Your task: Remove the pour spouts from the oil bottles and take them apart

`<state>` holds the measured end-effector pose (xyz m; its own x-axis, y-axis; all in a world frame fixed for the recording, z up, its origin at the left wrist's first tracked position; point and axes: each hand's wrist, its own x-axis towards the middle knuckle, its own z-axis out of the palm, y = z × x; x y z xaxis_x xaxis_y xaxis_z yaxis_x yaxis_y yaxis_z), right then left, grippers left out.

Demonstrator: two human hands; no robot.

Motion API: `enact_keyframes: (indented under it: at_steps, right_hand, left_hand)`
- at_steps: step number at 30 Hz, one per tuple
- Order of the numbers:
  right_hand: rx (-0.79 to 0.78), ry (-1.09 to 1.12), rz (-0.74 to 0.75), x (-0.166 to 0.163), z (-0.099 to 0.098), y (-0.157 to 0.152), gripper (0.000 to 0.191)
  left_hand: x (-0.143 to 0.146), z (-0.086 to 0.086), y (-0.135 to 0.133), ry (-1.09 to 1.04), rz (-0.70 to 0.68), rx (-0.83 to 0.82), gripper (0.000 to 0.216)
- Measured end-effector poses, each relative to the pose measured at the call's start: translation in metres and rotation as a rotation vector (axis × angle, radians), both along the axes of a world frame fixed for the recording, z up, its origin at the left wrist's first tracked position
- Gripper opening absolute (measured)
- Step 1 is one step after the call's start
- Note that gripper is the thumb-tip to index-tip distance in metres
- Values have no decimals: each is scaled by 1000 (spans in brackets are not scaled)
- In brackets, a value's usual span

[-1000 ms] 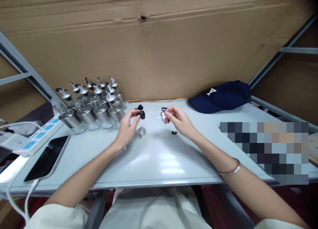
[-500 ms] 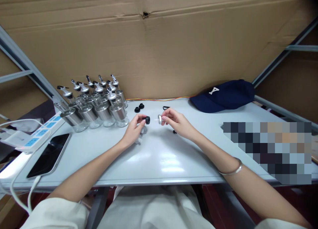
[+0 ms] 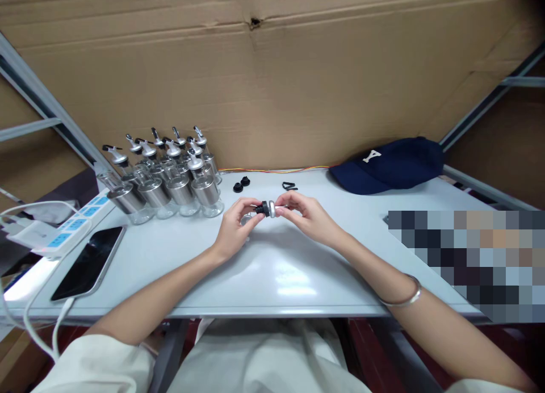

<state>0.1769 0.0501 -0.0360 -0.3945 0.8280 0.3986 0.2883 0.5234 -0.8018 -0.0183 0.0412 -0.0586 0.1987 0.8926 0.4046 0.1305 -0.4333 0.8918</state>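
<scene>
A: What are the hands holding?

B: The left hand pinches a black ribbed stopper between thumb and fingers. The right hand has a silver pourer cap in a similar narrow pinch.

A: Where are those two pieces?

B: Raised above the surface, midway between the hands, the stopper on the left and the cap on the right.

A: And how do they line up?

B: End to end, face to face, with their shared long axis running roughly sideways, from one hand to the other. They look to be meeting, though at this size I can't be sure that they touch.

A: Anything close by?

B: Beyond the left hand lie two spare black plugs; beyond the right, some black clip-like pieces. The glass-and-steel bottles stand farther left.
</scene>
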Motion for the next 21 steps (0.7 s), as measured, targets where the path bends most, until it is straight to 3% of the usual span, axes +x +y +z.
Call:
enact_keyframes:
  at_steps: [8, 21]
  right_hand:
    - [264, -54, -105, -2, 1, -6, 11]
    - [242, -14, -85, 3, -1, -3, 16]
  left_hand:
    - [-1, 4, 0, -48, -3, 64, 18]
    - [-3, 9, -3, -23, -4, 209, 13]
